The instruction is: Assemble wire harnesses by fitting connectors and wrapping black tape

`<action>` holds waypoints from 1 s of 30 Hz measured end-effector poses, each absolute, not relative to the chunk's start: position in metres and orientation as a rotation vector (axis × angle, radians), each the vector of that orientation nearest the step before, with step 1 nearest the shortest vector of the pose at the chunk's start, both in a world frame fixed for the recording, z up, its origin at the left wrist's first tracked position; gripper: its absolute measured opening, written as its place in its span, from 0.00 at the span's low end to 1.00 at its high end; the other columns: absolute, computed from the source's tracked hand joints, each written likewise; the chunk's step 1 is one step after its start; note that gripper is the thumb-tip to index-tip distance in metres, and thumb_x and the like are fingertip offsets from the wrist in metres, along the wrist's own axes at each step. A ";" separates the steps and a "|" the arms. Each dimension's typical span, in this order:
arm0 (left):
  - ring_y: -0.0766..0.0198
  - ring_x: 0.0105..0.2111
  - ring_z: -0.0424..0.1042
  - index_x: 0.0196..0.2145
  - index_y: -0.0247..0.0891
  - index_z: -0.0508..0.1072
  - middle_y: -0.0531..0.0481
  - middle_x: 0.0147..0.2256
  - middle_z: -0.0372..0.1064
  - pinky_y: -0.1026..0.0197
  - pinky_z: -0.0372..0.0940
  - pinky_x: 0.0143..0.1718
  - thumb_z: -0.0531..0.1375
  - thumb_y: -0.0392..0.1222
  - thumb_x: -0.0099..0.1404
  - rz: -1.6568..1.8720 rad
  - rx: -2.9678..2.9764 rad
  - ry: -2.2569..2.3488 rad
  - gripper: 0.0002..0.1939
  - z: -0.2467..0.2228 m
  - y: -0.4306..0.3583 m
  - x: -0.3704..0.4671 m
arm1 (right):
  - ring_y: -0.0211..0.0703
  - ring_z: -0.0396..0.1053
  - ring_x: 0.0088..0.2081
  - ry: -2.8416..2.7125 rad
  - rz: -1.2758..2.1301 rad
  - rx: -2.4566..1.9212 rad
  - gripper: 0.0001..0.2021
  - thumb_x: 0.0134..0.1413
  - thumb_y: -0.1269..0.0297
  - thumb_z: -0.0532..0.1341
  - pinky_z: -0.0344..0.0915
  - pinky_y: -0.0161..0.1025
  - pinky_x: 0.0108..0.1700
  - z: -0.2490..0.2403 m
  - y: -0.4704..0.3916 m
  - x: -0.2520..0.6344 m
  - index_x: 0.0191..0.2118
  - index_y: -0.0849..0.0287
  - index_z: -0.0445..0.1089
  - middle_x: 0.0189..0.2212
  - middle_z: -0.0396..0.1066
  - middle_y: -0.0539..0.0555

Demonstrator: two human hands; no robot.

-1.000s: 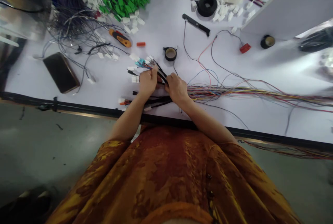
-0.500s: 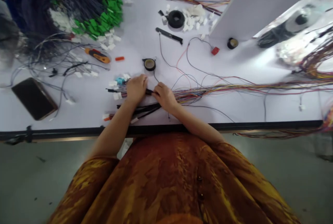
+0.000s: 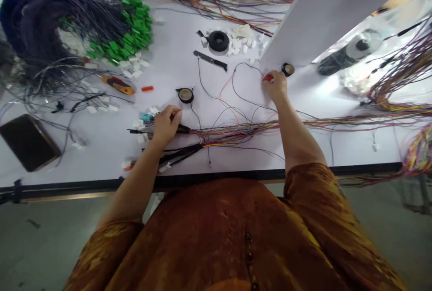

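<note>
My right hand [image 3: 277, 87] reaches forward, its fingers closed on a red connector [image 3: 268, 77] that ends a dark wire. A small black tape roll [image 3: 288, 70] lies just beyond that hand. My left hand [image 3: 166, 124] rests by the left end of the wire bundle [image 3: 236, 133], fingers curled; whether it pinches anything cannot be made out. Black-taped branches [image 3: 184, 152] run from the bundle beside my left wrist. White connectors and a light-blue connector [image 3: 146, 117] lie left of this hand. Another tape roll [image 3: 186, 95] sits in front of it.
Green connectors [image 3: 130, 34] on dark wires fill the back left. A phone [image 3: 29, 142], an orange cutter [image 3: 118, 85], a dark-handled blade [image 3: 210, 60] and a large black roll [image 3: 218, 41] lie on the table. A white panel [image 3: 324, 16] stands back right.
My right hand has left the taped bundle, moved right and forward, and taken hold of the red connector. My left hand has come off the black-taped part slightly. The view has shifted.
</note>
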State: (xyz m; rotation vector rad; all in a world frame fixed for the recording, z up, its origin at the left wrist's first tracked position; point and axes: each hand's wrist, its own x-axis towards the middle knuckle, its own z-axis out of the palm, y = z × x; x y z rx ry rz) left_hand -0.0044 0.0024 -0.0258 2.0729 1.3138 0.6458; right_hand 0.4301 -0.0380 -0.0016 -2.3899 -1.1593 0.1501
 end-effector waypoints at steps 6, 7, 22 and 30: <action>0.64 0.32 0.69 0.37 0.40 0.76 0.51 0.32 0.73 0.59 0.66 0.39 0.61 0.43 0.66 0.893 1.940 1.211 0.06 0.022 -0.004 -0.001 | 0.37 0.66 0.34 -1.053 -0.093 -1.790 0.09 0.62 0.68 0.55 0.68 0.37 0.36 0.047 -0.043 0.438 0.47 0.54 0.64 0.38 0.70 0.52; 0.65 0.30 0.68 0.37 0.40 0.76 0.51 0.31 0.72 0.60 0.65 0.37 0.62 0.42 0.66 0.972 1.927 1.163 0.05 0.036 -0.008 0.004 | 0.38 0.65 0.34 -1.111 -0.204 -1.582 0.10 0.61 0.67 0.57 0.67 0.37 0.35 0.068 -0.049 0.424 0.47 0.52 0.65 0.37 0.68 0.51; 0.60 0.42 0.76 0.45 0.45 0.68 0.51 0.44 0.74 0.56 0.72 0.45 0.64 0.39 0.69 1.315 1.445 0.507 0.09 0.137 -0.037 0.038 | 0.35 0.67 0.33 -1.921 0.878 -1.320 0.22 0.53 0.56 0.69 0.65 0.37 0.37 0.117 -0.052 0.244 0.50 0.57 0.67 0.47 0.71 0.53; 0.64 0.29 0.77 0.48 0.46 0.65 0.53 0.38 0.79 0.60 0.69 0.30 0.66 0.54 0.67 1.230 1.043 0.677 0.18 0.049 -0.009 0.012 | 0.44 0.63 0.36 -1.623 0.015 -2.107 0.08 0.60 0.70 0.57 0.58 0.45 0.47 0.061 -0.061 0.378 0.29 0.54 0.66 0.32 0.71 0.56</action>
